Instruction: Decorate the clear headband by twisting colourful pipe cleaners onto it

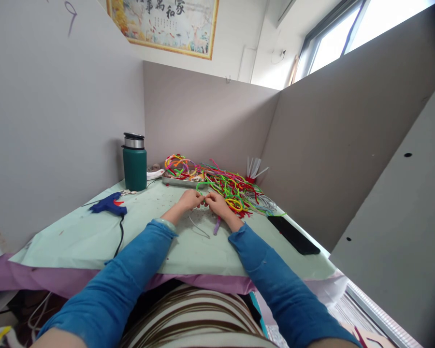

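Above the middle of the table, my left hand (191,199) and my right hand (216,203) meet, their fingertips pinched close together. Between them is a bright green pipe cleaner (198,185), its upper part curving up behind the fingers. Fingers cover most of the piece, so its full shape is hidden. Under my right wrist lies a short purple fuzzy stem (216,226). A thin grey wire (199,228) curves across the table below my hands. Just beyond my right hand spreads a heap of coloured pipe cleaners (235,186), mostly red, green and yellow.
A metal tray (183,182) with coloured fuzzy pieces stands at the back. To the left are a green flask (135,166) and a blue glue gun (110,205) with its cord. A black phone-like slab (293,235) lies right, and white sticks (253,168) stand behind. Partitions enclose the table.
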Demonstrator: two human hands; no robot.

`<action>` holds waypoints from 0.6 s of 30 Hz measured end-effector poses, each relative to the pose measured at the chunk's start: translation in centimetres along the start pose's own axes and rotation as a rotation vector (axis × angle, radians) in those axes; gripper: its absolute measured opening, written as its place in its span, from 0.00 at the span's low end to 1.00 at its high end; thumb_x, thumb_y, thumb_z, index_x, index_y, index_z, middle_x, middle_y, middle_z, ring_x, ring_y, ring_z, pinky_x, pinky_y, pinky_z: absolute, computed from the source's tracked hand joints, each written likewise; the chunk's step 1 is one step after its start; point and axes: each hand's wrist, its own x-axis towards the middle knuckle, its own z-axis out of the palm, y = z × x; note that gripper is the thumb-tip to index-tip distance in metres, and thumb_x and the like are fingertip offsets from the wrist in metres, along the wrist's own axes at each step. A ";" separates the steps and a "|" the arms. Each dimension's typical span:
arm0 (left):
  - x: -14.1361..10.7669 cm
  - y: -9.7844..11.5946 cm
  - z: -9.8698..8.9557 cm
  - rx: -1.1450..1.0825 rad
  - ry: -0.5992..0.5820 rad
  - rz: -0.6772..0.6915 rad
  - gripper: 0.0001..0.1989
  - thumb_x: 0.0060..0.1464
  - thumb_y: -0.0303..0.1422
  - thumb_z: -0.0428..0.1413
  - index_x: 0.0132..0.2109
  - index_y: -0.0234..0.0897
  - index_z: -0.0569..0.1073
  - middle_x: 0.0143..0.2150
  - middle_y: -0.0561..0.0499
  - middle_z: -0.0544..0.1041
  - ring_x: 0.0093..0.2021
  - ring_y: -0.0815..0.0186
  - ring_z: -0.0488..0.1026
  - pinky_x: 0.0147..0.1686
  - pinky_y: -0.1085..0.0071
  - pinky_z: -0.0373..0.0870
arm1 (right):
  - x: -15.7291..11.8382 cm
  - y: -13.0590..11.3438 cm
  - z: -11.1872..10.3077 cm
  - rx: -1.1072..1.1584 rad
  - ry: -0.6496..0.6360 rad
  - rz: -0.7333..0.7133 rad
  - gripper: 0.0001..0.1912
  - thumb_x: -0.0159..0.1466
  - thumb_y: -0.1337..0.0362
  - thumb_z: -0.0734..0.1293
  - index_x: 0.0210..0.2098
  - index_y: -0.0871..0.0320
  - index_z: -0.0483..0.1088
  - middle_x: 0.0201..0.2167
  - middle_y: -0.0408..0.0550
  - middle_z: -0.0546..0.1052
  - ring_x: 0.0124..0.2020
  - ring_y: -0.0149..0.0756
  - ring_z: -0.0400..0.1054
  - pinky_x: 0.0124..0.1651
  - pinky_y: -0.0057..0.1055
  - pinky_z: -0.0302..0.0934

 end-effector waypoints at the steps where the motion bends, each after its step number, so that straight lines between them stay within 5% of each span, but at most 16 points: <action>1: 0.0 0.0 -0.1 0.001 0.001 -0.016 0.18 0.55 0.39 0.49 0.31 0.32 0.78 0.25 0.49 0.77 0.16 0.74 0.62 0.19 0.76 0.58 | 0.0 0.0 0.0 0.011 -0.008 -0.012 0.07 0.55 0.64 0.60 0.25 0.59 0.68 0.21 0.41 0.69 0.23 0.29 0.60 0.26 0.25 0.53; 10: -0.1 -0.1 0.1 -0.141 -0.011 0.004 0.18 0.56 0.39 0.47 0.31 0.31 0.76 0.25 0.50 0.75 0.15 0.75 0.62 0.17 0.77 0.58 | 0.0 0.1 0.0 -0.027 0.009 -0.039 0.08 0.57 0.62 0.61 0.26 0.59 0.67 0.22 0.42 0.70 0.24 0.29 0.61 0.28 0.25 0.54; 18: 0.2 -0.2 0.3 0.019 0.040 0.052 0.15 0.55 0.35 0.48 0.29 0.33 0.76 0.25 0.49 0.76 0.20 0.71 0.66 0.23 0.76 0.61 | 0.1 0.2 -0.2 -0.029 0.038 0.007 0.09 0.57 0.60 0.62 0.25 0.58 0.67 0.21 0.41 0.70 0.23 0.29 0.61 0.27 0.26 0.54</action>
